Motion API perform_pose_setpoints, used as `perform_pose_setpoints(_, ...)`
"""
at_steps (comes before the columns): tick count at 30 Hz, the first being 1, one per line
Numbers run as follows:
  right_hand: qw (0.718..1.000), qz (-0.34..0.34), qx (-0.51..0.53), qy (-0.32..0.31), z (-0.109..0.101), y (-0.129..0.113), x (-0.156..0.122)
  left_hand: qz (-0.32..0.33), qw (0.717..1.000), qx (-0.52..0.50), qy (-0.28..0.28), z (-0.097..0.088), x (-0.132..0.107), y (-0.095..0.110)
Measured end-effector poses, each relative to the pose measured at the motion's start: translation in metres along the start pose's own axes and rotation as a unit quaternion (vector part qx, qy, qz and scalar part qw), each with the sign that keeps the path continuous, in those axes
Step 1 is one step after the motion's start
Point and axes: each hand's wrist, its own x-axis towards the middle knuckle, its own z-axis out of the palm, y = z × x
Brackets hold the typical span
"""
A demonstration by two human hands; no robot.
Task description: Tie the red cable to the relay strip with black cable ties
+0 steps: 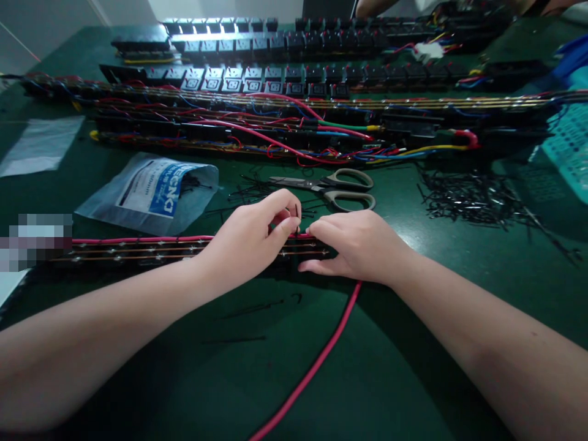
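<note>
A long black power strip [124, 250] with copper-coloured bars and solder points lies across the table in front of me. A red cable [333, 346] runs along its far edge and, past my right hand, curves down toward me. My left hand [260, 229] is closed in a pinch on a thin black cable tie [297, 212] at the red cable. My right hand [356, 245] grips the strip's right end, its fingertips on the red cable and its thumb on the near side. Those fingertips are partly hidden.
Scissors [342, 188] lie just beyond my hands, beside loose cable ties. A plastic bag [151, 193] of ties sits left, and a pile of ties [468, 199] right. Wired strips [257, 131] and socket strips [275, 79] fill the back. A turquoise basket [572, 138] stands right.
</note>
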Motion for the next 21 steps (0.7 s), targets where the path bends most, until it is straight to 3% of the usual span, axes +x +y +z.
perform_pose_setpoints(8, 1.000, -0.003, -0.008, 0.006, 0.0018, 0.0004, -0.0008, 0.002, 1.000, 0.001, -0.025, -0.0002, 0.0022, -0.0016)
perform_pose_setpoints(21, 0.999, -0.022, -0.016, 0.024, 0.0035, 0.0005, -0.0006, 0.006, 1.000, 0.001, -0.002, 0.0002, 0.0002, -0.0021)
